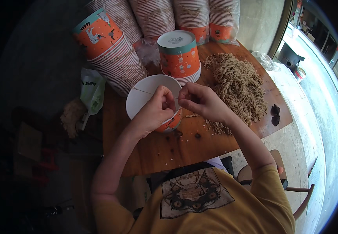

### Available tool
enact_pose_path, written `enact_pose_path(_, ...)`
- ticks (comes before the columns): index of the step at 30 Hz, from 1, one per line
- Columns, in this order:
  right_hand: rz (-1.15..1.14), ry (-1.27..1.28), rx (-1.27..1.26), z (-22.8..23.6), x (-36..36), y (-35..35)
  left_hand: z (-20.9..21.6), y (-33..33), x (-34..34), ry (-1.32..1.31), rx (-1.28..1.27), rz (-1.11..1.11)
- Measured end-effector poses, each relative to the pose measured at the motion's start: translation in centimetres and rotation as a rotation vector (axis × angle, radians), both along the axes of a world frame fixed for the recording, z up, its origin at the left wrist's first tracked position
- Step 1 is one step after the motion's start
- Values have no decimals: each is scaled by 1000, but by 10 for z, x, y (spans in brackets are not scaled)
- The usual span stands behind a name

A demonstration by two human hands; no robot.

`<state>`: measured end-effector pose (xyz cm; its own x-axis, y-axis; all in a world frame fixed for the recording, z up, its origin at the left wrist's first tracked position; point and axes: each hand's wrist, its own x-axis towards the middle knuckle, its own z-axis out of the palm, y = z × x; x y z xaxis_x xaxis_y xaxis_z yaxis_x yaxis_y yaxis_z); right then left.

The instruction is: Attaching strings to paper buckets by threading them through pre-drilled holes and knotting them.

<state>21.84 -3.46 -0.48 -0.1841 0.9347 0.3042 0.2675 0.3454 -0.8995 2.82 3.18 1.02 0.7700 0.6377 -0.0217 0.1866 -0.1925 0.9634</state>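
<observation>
My left hand point(159, 107) is closed in a pinch on a thin piece of twine point(143, 91), which stretches across the mouth of a paper bucket point(147, 83). The bucket is white inside and orange outside, and it leans toward me. Close beside it, my right hand point(200, 100) pinches the same thin twine over the bucket's right rim. The fingertips nearly meet, and the twine between them is too fine to follow. To the right of my right hand lies a big heap of tan twine strands point(239, 87).
Behind my hands stands an upside-down stack of orange buckets point(180, 58). A tall stack point(114, 54) leans at the left, and bagged stacks point(153, 17) line the back. Two small dark objects point(275, 115) lie near the right edge of the wooden table point(149, 156). A chair point(278, 165) stands beyond.
</observation>
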Motion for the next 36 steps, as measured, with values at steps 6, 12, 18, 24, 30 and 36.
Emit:
enact_pose_path(6, -110, -286, 279, 4, -6, -2, -1, 4, 4, -29, 13, 19)
enact_pose_path(12, -209, -313, 289, -7, -12, 1, -8, 8, 10, -78, 129, 58)
enact_pose_path(18, -313, -246, 234, -10, -14, 4, -10, 8, 15, -66, 501, 79)
enact_pose_path(24, -307, -189, 192, -10, -16, 6, -10, 18, 4, -81, 648, 232)
enact_pose_path(30, -290, -147, 135, -9, -16, 6, -6, -3, 3, 6, 507, 228)
enact_pose_path(36, -294, -160, 146, -9, -17, 8, -11, 0, 11, 47, 470, 219)
